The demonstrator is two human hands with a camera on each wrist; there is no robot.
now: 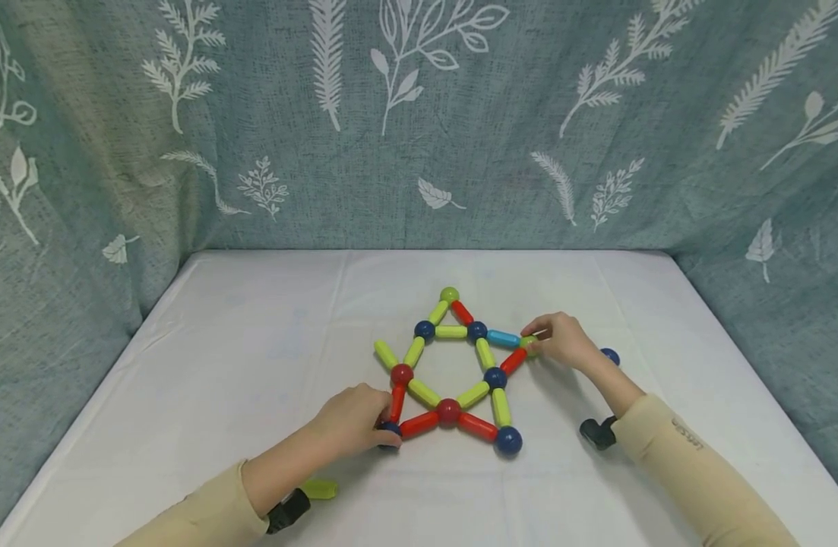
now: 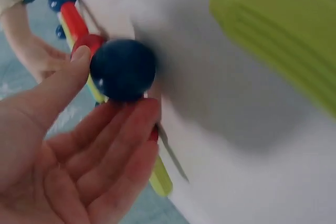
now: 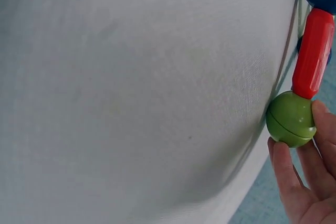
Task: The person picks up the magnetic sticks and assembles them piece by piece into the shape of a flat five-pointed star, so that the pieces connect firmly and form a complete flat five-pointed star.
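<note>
A star-like figure of magnetic rods and balls lies flat on the white table. At its near left point my left hand (image 1: 350, 419) holds a dark blue ball (image 2: 123, 70) between thumb and fingers. Two red rods, one of them this red rod (image 1: 419, 424), meet at that ball. On the figure's right side, my right hand (image 1: 564, 340) pinches a green ball (image 3: 290, 120) by its edge. A blue rod (image 1: 504, 339) and a red rod (image 3: 313, 53) join there. From the left red ball (image 1: 401, 374), a lime rod (image 1: 386, 354) sticks out with its far end free.
A loose lime rod (image 1: 320, 489) lies beneath the left forearm, and a loose dark blue ball (image 1: 610, 356) is behind the right wrist. The figure's far tip is a green ball (image 1: 449, 295); its near right tip is a dark blue ball (image 1: 508, 441). A patterned curtain (image 1: 419, 152) hangs behind the table.
</note>
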